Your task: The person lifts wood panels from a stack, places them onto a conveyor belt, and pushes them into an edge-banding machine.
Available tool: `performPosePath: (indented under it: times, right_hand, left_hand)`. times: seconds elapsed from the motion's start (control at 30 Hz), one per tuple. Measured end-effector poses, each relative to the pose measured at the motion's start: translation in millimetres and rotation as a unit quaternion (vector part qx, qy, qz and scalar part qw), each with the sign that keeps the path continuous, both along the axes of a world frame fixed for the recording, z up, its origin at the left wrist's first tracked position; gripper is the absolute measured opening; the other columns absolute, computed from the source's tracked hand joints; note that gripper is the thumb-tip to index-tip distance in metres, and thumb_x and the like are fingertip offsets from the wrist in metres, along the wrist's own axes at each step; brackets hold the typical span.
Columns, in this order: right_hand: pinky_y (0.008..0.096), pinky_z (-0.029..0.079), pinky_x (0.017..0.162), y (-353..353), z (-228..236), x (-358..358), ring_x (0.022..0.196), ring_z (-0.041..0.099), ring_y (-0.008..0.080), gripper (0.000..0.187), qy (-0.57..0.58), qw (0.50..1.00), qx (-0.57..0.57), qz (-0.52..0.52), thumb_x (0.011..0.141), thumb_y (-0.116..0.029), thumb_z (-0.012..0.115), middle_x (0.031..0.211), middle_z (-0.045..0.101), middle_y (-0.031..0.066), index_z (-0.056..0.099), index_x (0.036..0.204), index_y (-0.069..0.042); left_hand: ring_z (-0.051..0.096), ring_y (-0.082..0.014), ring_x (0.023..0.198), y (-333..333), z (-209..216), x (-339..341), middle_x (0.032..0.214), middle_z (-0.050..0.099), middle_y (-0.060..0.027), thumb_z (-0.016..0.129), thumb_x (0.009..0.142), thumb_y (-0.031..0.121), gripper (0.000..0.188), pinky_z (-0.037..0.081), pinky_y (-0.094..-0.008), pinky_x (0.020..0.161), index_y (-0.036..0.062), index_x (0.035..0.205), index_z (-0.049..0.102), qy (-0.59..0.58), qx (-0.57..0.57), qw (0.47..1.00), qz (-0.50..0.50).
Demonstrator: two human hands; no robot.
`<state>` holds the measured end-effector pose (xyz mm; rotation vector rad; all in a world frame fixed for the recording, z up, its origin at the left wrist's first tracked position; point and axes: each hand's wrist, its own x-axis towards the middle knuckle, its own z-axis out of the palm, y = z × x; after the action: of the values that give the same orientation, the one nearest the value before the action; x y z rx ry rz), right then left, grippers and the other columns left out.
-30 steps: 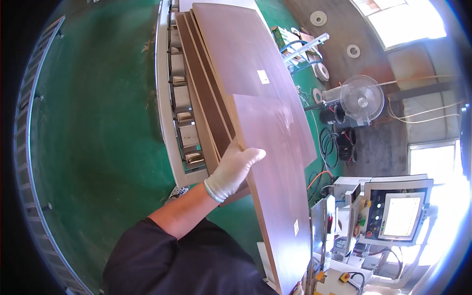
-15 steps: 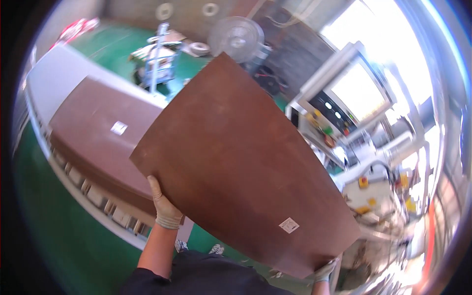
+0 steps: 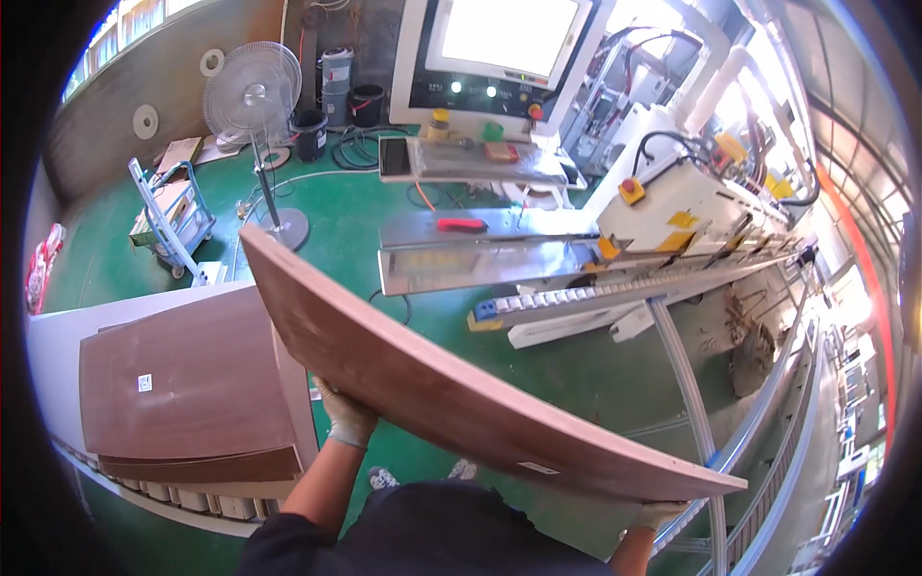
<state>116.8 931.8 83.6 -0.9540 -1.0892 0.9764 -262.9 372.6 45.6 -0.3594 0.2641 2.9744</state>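
A large brown wood panel [image 3: 423, 394] spans the view in front of me, tilted so that its long pale edge shows and its face is seen at a slant. A small white label [image 3: 538, 468] sits on that face. My left hand [image 3: 348, 411], in a light glove, grips the panel's near side toward its left end, with the fingers partly hidden behind it. My right hand [image 3: 659, 516], gloved too, is closed on the panel's lower right end from below. Left of my left hand lies a stack of similar brown panels [image 3: 192, 384], the top one with a white label.
Ahead stands a machine with a control screen [image 3: 509, 38] and a shelf [image 3: 480, 161]. Its long machine bed [image 3: 595, 288] and metal rails [image 3: 687, 384] run off to the right. Farther left are a standing fan [image 3: 254, 96] and a blue trolley [image 3: 178, 216] on the green floor.
The panel has turned from nearly face-on to edge-up, with both hands still on it. My view has swung to the right, bringing the machine and rails into fuller sight.
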Motion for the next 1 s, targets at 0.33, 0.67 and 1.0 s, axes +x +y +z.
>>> performPosePath:
  times: [0.33,0.67,1.0]
  right_hand:
    - [0.0446,0.06,0.082,193,-104,142,0.089,0.069,0.0247,0.046,0.281,0.818,0.037,0.501,0.109,-0.041,0.044,0.101,0.069,0.013,0.064,0.116,0.0]
    - [0.0414,0.035,0.116,97,6,58,0.136,0.046,0.0257,0.066,-0.177,0.984,-0.017,-0.009,0.109,-0.053,0.03,0.15,0.05,0.0092,0.05,0.149,-0.004]
    - [0.0348,0.05,0.097,15,-67,163,0.108,0.061,0.0184,0.046,-0.118,0.955,-0.227,-0.152,0.105,-0.035,0.06,0.121,0.066,0.0072,0.065,0.128,0.004]
  left_hand:
    - [0.071,-0.0283,0.105,59,-150,9,0.11,0.075,-0.0092,0.055,0.102,0.048,0.042,0.054,-0.0484,0.092,0.0108,0.116,0.07,0.219,0.071,0.967,-0.108]
    - [0.04,-0.034,0.147,160,-5,12,0.162,0.044,-0.0067,0.035,0.103,0.069,0.074,0.03,-0.0552,0.122,0.0176,0.155,0.044,-0.135,-0.139,0.98,-0.053]
    - [0.064,-0.025,0.121,219,-12,-60,0.13,0.069,-0.0047,0.073,0.097,0.021,0.041,0.053,-0.0438,0.105,0.0126,0.135,0.06,-0.12,-0.269,0.918,-0.264]
